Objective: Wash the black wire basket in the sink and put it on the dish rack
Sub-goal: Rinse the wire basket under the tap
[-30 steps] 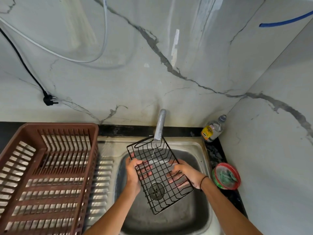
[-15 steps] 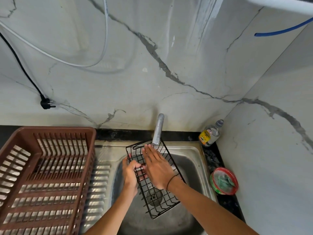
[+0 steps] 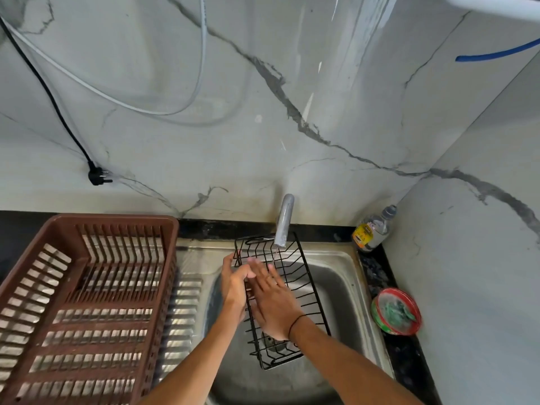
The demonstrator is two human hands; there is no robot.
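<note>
step: rinsing | basket (image 3: 295, 290) tilted over sink (image 3: 344, 276), frame centre, under tap (image 3: 284, 222) | left hand (image 3: 233, 290) grips its left edge | right hand (image 3: 273, 302) flat, rubbing wires | next: likely lift to dish rack (image 3: 87, 302), lower left

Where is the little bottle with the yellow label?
The bottle stands in the right back corner of the counter, beside the sink, behind the red-rimmed bowl.
</note>
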